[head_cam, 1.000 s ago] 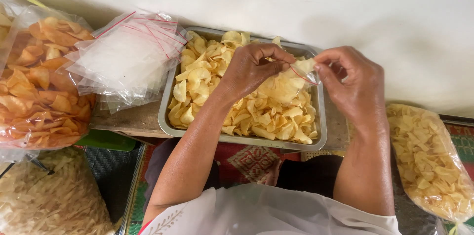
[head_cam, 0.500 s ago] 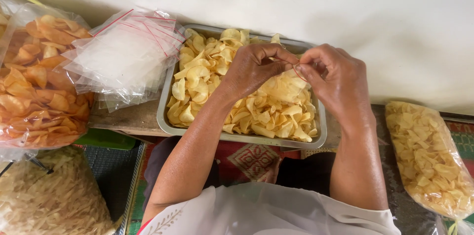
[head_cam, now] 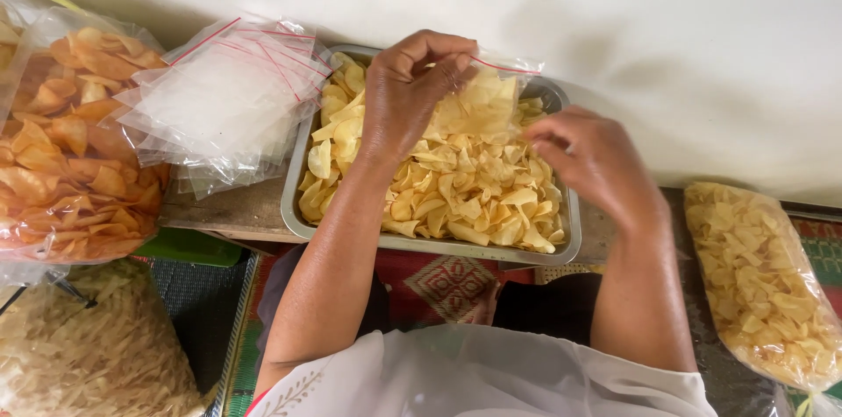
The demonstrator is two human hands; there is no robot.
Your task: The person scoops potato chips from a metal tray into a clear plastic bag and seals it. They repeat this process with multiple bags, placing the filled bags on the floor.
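At far left a large clear bag of orange chips [head_cam: 66,145] rests against the wall, with a bag of paler, stringy snacks [head_cam: 88,347] below it on the floor. Next to the right lies a stack of empty clear zip bags [head_cam: 219,101] with red seal strips, resting on the wooden worktop [head_cam: 232,211] and overlapping the left rim of the metal tray [head_cam: 294,193]. The tray is filled with pale yellow chips [head_cam: 456,198]. The left hand [head_cam: 408,92] is above the tray, its fingers [head_cam: 443,66] closed in a pinch on the upper edge of a small clear zip bag [head_cam: 487,101] that already contains chips and hangs over the tray's far half. The right hand [head_cam: 592,158] hovers just beside that bag, fingers loosely curled; whether they hold any chips cannot be determined. At far right a filled clear bag of pale chips [head_cam: 763,285] lies apart from the tray. Handling assessment: the small bag is light, thin and slippery, and it sags under its load; grip is best taken at the reinforced seal strip along the mouth. The chips appear rigid but brittle, and are likely to break under squeezing, so the bag body should be supported rather than clenched.
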